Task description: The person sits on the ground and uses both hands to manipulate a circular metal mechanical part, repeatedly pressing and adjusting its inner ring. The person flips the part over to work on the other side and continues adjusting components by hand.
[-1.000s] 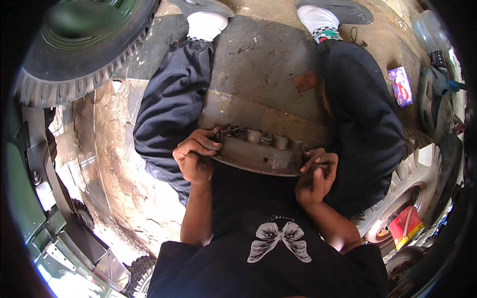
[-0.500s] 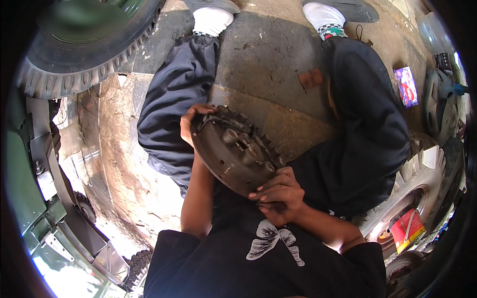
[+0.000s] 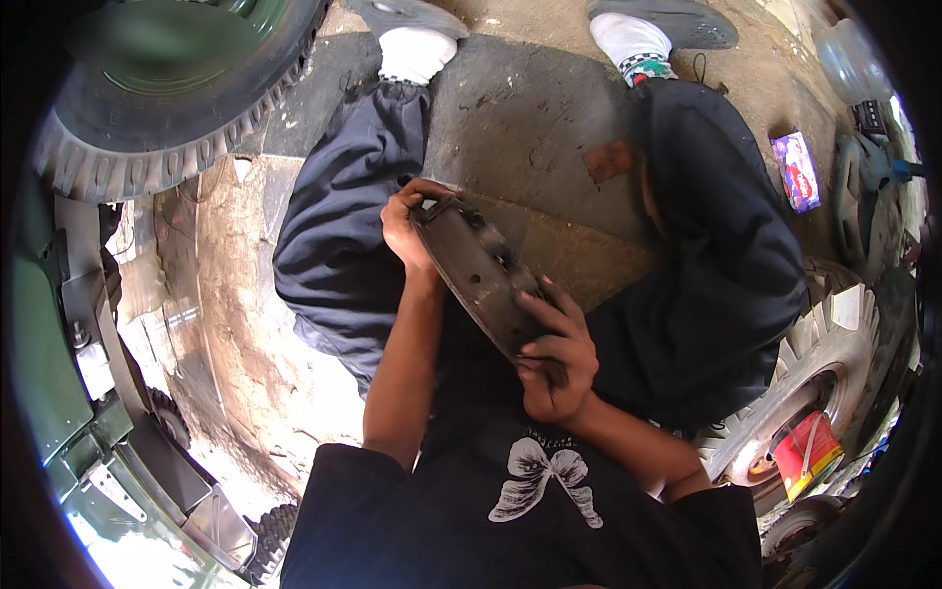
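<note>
Between my two hands, above my lap, is a round dark metal clutch pressure plate (image 3: 479,278), tipped nearly on edge. Its curved outer side with small holes faces me; most of its far face is hidden. My left hand (image 3: 410,230) grips the upper left end of the rim, fingers curled over the top. At the lower right end, my right hand (image 3: 561,355) clasps the rim, its fingers bent over the side with the upper ones spread along it. Beyond the plate, stone floor (image 3: 530,108) shows between my legs.
A big treaded tyre (image 3: 147,162) stands at the far left, above green vehicle panels (image 3: 44,334). Another wheel (image 3: 846,339) lies at the right, near a red and yellow container (image 3: 807,454). A purple packet (image 3: 797,172) and a reddish flat piece (image 3: 609,161) rest on the floor.
The clutch pressure plate has turned more edge-on, hiding the inner parts that showed before. My left hand has shifted slightly right, and my right hand has moved up along the rim.
</note>
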`<state>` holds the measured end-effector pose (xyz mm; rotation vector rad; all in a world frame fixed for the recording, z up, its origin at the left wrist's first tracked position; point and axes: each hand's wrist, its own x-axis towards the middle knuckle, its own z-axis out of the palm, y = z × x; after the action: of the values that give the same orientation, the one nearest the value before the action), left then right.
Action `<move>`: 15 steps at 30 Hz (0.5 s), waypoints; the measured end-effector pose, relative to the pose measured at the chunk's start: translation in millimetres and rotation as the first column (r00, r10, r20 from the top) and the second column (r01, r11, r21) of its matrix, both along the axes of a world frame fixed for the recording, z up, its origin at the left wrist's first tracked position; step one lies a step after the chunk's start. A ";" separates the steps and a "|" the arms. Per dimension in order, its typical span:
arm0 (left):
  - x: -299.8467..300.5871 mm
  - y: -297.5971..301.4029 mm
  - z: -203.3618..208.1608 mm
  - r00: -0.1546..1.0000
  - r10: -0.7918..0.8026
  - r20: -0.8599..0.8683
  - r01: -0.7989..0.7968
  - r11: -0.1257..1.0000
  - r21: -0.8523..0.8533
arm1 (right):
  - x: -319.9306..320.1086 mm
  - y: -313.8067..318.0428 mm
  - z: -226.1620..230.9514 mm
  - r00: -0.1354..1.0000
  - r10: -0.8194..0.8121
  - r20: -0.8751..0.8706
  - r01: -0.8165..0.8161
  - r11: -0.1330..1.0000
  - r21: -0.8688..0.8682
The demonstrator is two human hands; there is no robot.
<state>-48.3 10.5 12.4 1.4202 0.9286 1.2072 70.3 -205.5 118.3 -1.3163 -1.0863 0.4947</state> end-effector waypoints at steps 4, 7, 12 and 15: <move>33.9 -4.7 41.8 0.997 -0.076 -0.008 0.074 0.982 -0.172 | -10.1 -21.2 -38.1 0.989 -0.127 -0.072 0.136 0.982 0.129; 63.7 -4.8 75.1 0.986 -0.149 -0.072 0.149 0.989 -0.005 | -19.3 -22.9 -58.9 0.974 -0.216 -0.063 0.225 0.950 0.217; 96.9 -2.6 92.0 0.912 -0.347 -0.218 0.382 0.913 0.144 | -10.9 -6.9 -73.4 0.950 -0.310 0.035 0.288 0.913 0.288; 103.4 -0.7 93.4 0.878 -0.387 -0.282 0.449 0.871 0.201 | -15.4 -6.3 -63.9 0.938 -0.342 0.057 0.331 0.931 0.151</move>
<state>55.2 9.7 105.7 1.8947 0.5748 0.8619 54.9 -211.9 54.4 -1.3727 -0.9180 0.1061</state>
